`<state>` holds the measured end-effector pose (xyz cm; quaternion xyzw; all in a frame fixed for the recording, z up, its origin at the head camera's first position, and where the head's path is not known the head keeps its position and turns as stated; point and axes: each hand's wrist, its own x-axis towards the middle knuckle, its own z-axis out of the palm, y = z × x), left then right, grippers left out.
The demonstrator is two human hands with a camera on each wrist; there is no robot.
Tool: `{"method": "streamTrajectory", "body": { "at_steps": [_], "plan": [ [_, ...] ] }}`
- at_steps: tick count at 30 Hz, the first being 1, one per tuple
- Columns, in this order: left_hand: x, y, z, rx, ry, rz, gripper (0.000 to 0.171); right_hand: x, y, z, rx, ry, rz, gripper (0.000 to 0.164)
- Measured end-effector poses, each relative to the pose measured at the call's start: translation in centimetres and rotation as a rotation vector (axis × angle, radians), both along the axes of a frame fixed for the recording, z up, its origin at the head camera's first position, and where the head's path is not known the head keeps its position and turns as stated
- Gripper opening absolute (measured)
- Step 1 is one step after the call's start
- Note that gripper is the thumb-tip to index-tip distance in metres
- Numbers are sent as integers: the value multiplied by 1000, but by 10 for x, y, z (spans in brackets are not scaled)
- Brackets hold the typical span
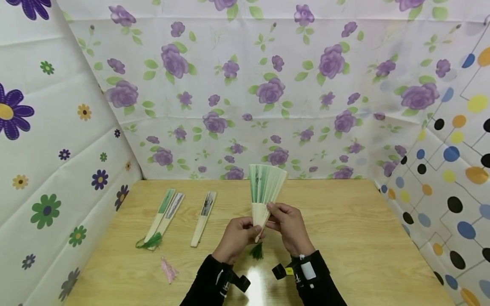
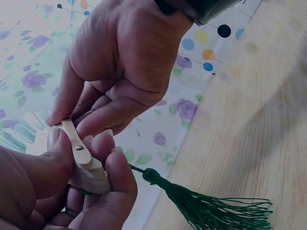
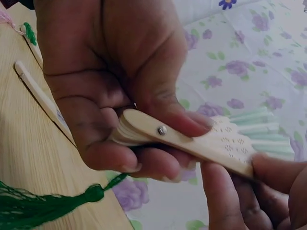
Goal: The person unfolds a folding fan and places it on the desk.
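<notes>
A folding fan (image 1: 264,182), partly spread, stands upright between my hands, with pale green pleats and cream pierced ribs. My left hand (image 1: 235,238) grips its narrow end, thumb on the outer rib near the metal rivet (image 2: 79,148). Higher up, my right hand (image 1: 291,227) pinches the right-hand outer rib between thumb and fingers. Below the rivet end hangs a dark green tassel (image 2: 206,199), also visible in the right wrist view. The fan's green pleats (image 3: 268,129) show beyond the fingers there.
Left on the wooden table (image 1: 356,238) lie two closed fans side by side, one green-topped (image 1: 160,214), one grey-topped (image 1: 170,212), with a green tassel (image 1: 153,241) across their ends. Another closed fan (image 1: 203,219) lies nearer my hands. A pink tassel (image 1: 169,270) lies in front.
</notes>
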<state>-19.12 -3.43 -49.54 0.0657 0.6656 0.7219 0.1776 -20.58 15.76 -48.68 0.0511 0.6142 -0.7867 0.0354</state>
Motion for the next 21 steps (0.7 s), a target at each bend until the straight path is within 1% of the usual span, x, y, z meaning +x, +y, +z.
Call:
{"method": "streamTrajectory", "body": {
  "at_steps": [3,7,8,10,12,15,17,19,21],
  "plan": [
    [-2,0,0,17,-11,-26,29,-2,7,0,0,7,83,36],
    [-4,-1,-1,59,-29,-82,32,-3,18,0,28,33,214,46],
    [-4,-2,-1,65,-31,-93,32,-3,21,1,44,42,236,47],
    [-3,-2,-2,72,-38,-103,33,-2,24,1,63,51,241,45],
    [-3,-3,-3,74,-42,-95,32,0,24,0,62,55,206,38],
    [-3,-4,-4,79,-54,-60,31,2,18,-2,7,46,95,30],
    [-4,-4,-4,86,-59,-24,30,4,12,-4,-56,40,20,28],
    [-5,-5,-3,92,-60,6,31,5,5,-5,-106,42,-31,28],
    [-6,-5,-2,102,-57,25,32,5,1,-6,-127,56,-51,28]
  ]
}}
